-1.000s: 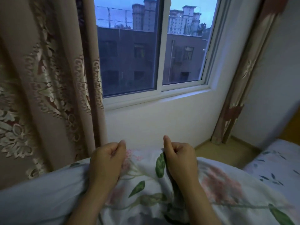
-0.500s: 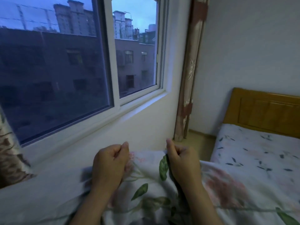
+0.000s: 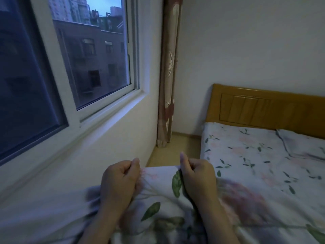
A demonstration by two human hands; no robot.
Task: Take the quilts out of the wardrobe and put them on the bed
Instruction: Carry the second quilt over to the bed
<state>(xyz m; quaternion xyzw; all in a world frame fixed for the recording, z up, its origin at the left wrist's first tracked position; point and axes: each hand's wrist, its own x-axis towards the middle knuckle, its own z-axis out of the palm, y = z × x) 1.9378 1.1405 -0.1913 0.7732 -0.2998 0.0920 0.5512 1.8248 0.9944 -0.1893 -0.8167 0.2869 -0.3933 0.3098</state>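
Floral cotton, white with green leaves and pink blooms: the quilt [image 3: 158,205] is bunching low in front of me. I am watching the left hand [image 3: 119,180] gripping its top hem with curled fingers, and the right hand [image 3: 198,178] clamping the same hem close beside it. The quilt's right side is overlapping the bed [image 3: 255,155] in my view, though I cannot tell whether it is touching. The wooden headboard [image 3: 263,106] is standing beyond, and the window [image 3: 98,64] is running along the left.

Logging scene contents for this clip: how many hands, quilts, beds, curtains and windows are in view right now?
hands: 2, the left hand and the right hand
quilt: 1, gripped by both hands
bed: 1
curtain: 1
window: 1
Total: 6
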